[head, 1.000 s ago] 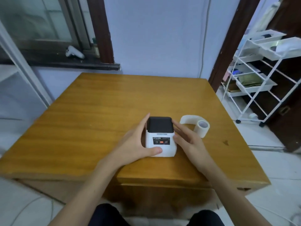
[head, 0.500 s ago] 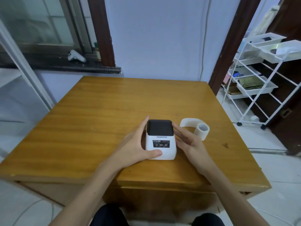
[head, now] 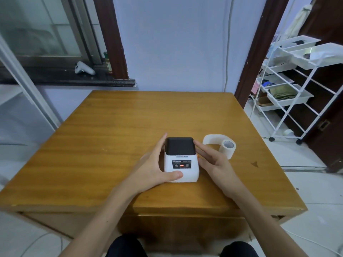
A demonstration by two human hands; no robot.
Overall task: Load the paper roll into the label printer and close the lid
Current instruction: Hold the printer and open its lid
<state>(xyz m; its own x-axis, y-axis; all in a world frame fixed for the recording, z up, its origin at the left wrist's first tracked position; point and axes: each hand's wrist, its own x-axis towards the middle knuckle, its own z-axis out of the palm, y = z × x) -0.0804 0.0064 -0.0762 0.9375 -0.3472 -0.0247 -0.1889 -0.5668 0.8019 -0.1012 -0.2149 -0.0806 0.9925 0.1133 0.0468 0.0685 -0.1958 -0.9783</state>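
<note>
A small white label printer with a black lid stands on the wooden table; the lid is down. My left hand wraps its left side, thumb across the front lower edge. My right hand lies against its right side with fingers stretched along the lid's edge. A white paper roll lies on the table just right of the printer, a strip of it uncurled in a loop behind.
A white wire cart with trays stands on the floor to the right of the table. A dark window sill with a white controller on it runs behind the table's left. The table's front edge is close to my knees.
Both hands stay on the printer's sides. The view has shifted slightly; the printer and roll have not visibly moved on the table.
</note>
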